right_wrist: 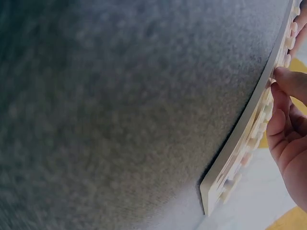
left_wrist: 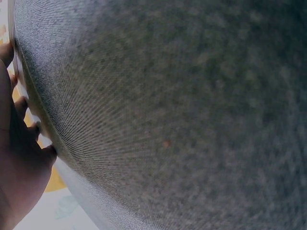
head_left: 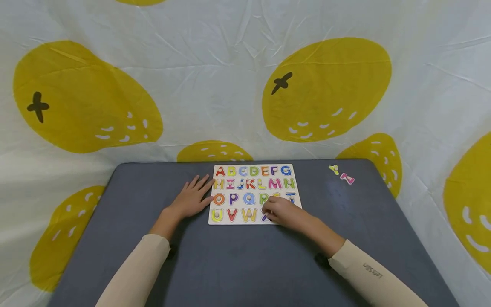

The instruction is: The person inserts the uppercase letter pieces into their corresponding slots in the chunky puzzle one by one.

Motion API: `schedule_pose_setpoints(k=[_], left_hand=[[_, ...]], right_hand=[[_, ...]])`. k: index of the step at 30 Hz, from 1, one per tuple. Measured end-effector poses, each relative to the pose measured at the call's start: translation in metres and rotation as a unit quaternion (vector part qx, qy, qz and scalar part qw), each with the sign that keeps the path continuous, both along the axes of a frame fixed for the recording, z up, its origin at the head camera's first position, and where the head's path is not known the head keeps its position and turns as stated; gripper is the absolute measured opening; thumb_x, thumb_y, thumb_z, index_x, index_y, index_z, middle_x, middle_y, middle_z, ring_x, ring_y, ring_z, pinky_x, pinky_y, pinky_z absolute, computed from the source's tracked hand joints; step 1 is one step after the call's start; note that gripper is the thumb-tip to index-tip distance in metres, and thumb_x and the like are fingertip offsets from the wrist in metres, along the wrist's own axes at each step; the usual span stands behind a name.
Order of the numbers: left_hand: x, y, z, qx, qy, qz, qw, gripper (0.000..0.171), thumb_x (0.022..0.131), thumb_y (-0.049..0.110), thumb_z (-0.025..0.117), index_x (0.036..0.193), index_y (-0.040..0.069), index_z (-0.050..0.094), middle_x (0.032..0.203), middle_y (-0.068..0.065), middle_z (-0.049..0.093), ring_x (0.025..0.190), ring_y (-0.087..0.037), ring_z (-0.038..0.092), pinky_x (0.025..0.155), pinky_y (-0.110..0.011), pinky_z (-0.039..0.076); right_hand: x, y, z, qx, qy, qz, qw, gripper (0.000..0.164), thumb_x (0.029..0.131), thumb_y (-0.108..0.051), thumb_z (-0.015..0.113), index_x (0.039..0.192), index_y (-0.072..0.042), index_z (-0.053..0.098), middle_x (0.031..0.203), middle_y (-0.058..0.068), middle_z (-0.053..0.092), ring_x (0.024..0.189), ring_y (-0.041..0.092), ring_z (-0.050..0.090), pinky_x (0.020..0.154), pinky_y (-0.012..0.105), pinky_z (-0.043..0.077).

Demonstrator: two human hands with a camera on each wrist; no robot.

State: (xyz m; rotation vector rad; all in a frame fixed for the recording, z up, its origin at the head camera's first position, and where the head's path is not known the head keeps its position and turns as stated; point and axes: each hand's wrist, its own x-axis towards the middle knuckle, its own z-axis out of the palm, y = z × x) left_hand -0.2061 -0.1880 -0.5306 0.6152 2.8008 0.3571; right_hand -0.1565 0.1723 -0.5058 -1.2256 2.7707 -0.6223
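A wooden alphabet puzzle board (head_left: 238, 223) lies on the grey table, with most of its coloured letter pieces sitting in rows. My right hand (head_left: 284, 210) is over the board's lower right, pinching the knob of the purple X piece (head_left: 264, 217) at the bottom row; the fingers partly cover it. In the right wrist view, thumb and fingertips meet close above the board (right_wrist: 230, 163). My left hand (head_left: 190, 200) rests with spread, straight fingers at the board's left edge, its fingertips touching there. The left wrist view catches only part of this hand (left_wrist: 24, 163).
To the right of the board lie two loose letter pieces, a yellow-green Y (head_left: 333, 169) and a pink Z (head_left: 347, 178). A white curtain with yellow fruit shapes (head_left: 326, 89) hangs behind the grey table (head_left: 238, 268).
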Motion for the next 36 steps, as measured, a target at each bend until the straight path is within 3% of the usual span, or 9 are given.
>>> schedule_pose_setpoints(k=[11, 18, 26, 36], left_hand=[[0.000, -0.001, -0.004, -0.001, 0.001, -0.003, 1.0000, 0.071, 0.107, 0.054, 0.045, 0.167, 0.024, 0.021, 0.174, -0.009, 0.017, 0.160, -0.042, 0.010, 0.124, -0.068, 0.013], [-0.001, -0.002, -0.003, 0.006, 0.002, -0.002, 1.0000, 0.071, 0.107, 0.053, 0.046, 0.167, 0.023, 0.022, 0.174, -0.009, 0.017, 0.160, -0.042, 0.010, 0.124, -0.068, 0.012], [-0.001, -0.002, -0.002, 0.006, 0.001, -0.002, 1.0000, 0.071, 0.107, 0.053, 0.046, 0.167, 0.024, 0.021, 0.174, -0.009, 0.017, 0.160, -0.042, 0.009, 0.124, -0.068, 0.012], [0.002, -0.003, 0.004, 0.003, 0.000, 0.001, 1.0000, 0.071, 0.107, 0.053, 0.046, 0.167, 0.023, 0.022, 0.174, -0.010, 0.018, 0.160, -0.042, 0.010, 0.124, -0.068, 0.013]], right_hand=[[0.001, 0.017, 0.001, -0.025, -0.010, -0.029, 0.999, 0.013, 0.093, -0.005, 0.073, 0.106, -0.007, 0.075, 0.093, 0.001, 0.066, 0.081, 0.008, 0.058, 0.073, 0.025, 0.052], [-0.008, 0.060, 0.008, -0.061, -0.010, -0.093, 0.994, 0.016, 0.089, -0.002, 0.078, 0.105, -0.003, 0.076, 0.091, 0.002, 0.068, 0.078, 0.012, 0.059, 0.068, 0.026, 0.052], [-0.023, 0.115, 0.011, -0.051, 0.009, -0.173, 0.984, 0.018, 0.087, 0.000, 0.081, 0.104, -0.003, 0.076, 0.092, 0.003, 0.070, 0.080, 0.014, 0.061, 0.072, 0.034, 0.055], [-0.051, 0.175, 0.009, -0.020, -0.005, -0.258, 0.966, 0.018, 0.093, -0.003, 0.074, 0.110, 0.005, 0.073, 0.100, 0.020, 0.072, 0.085, 0.033, 0.068, 0.079, 0.054, 0.055]])
